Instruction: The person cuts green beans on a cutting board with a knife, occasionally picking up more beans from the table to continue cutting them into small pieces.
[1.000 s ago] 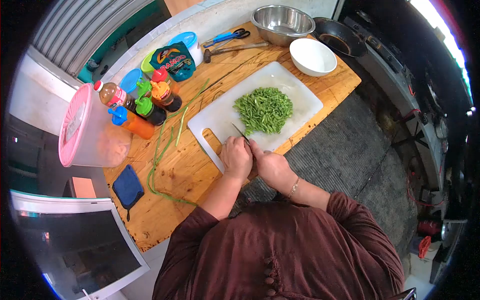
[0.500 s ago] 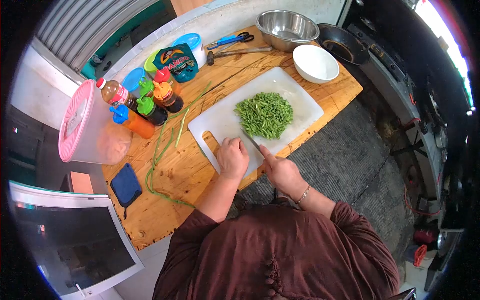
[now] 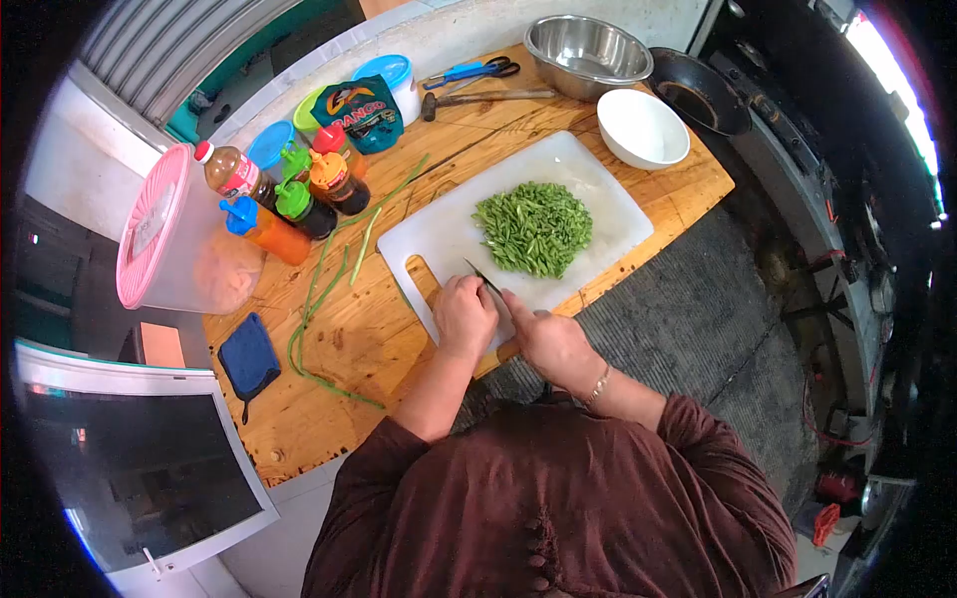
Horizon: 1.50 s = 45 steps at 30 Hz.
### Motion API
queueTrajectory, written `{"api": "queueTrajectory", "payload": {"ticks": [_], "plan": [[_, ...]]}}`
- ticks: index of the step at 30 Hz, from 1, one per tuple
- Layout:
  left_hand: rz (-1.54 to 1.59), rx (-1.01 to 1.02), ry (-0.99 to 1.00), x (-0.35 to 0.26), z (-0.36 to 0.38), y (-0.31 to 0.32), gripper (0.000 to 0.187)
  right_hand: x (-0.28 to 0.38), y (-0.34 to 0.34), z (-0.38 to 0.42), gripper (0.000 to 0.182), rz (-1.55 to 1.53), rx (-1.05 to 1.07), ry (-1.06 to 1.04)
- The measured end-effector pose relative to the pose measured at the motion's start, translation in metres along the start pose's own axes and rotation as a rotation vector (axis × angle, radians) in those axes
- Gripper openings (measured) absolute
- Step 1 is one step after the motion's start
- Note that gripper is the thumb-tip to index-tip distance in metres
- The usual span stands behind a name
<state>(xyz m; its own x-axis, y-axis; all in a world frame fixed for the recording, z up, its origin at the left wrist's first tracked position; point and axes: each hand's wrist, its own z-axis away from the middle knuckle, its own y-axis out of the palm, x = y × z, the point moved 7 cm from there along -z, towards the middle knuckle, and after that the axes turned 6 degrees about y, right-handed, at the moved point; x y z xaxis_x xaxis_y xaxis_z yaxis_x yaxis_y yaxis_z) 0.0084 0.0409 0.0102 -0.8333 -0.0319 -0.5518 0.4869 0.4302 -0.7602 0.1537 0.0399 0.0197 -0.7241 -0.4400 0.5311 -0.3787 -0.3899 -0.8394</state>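
Observation:
My right hand [image 3: 554, 351] grips a knife [image 3: 482, 276], its blade pointing up and left over the near part of a white cutting board [image 3: 429, 224]. Close against the blade is my left hand [image 3: 465, 314], its fingers curled and closed; whatever they may hold is hidden. A heap of finely cut green pieces [image 3: 536, 229], apparently long beans, lies on the board just beyond the knife. Several long green strands, like whole beans [image 3: 309, 334], lie on the wooden table to the left of the board.
Sauce bottles [image 3: 267, 229] and a pink-lidded tub [image 3: 209, 269] stand at the left, near a dark blue pot holder [image 3: 249, 356]. A white bowl [image 3: 643, 130], a steel bowl [image 3: 588, 60], a hammer [image 3: 488, 98] and scissors [image 3: 488, 70] are toward the back. A frying pan [image 3: 698, 90] sits beyond.
The knife has shifted left, its tip now swung beside my left hand and farther from the green heap. My right hand has moved slightly left. The whole view has shifted a little.

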Motion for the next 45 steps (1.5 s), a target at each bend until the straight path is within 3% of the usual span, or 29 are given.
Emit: {"api": "queueTrajectory", "payload": {"ticks": [4, 7, 10, 16, 25, 37, 40, 45], "plan": [[-0.06, -0.066, 0.013, -0.004, 0.001, -0.002, 0.009, 0.0, 0.006, -0.011, 0.056, -0.02, -0.102, -0.063], [-0.007, -0.012, -0.071, 0.0, 0.002, -0.001, 0.008, -0.007, 0.006, 0.01, 0.064, 0.029, 0.007, 0.014], [0.021, -0.019, 0.022, 0.002, 0.003, -0.001, 0.006, -0.013, 0.0, 0.036, 0.061, 0.006, -0.033, -0.015], [0.037, -0.05, 0.056, -0.003, 0.007, 0.0, 0.007, -0.023, -0.009, 0.016, 0.057, -0.011, -0.109, 0.041], [0.102, -0.046, 0.021, 0.005, 0.012, 0.004, 0.007, -0.007, -0.004, 0.025, 0.057, -0.042, -0.029, -0.009], [-0.058, -0.007, 0.129, -0.018, 0.013, -0.012, 0.008, 0.001, 0.004, 0.001, 0.057, 0.001, -0.069, -0.061], [-0.06, 0.064, -0.007, -0.008, 0.013, -0.012, 0.009, -0.015, 0.004, 0.021, 0.062, 0.0, -0.009, -0.029], [-0.08, 0.083, -0.012, -0.009, 0.012, -0.007, 0.009, -0.031, -0.007, 0.014, 0.053, 0.011, -0.052, 0.037]]}}
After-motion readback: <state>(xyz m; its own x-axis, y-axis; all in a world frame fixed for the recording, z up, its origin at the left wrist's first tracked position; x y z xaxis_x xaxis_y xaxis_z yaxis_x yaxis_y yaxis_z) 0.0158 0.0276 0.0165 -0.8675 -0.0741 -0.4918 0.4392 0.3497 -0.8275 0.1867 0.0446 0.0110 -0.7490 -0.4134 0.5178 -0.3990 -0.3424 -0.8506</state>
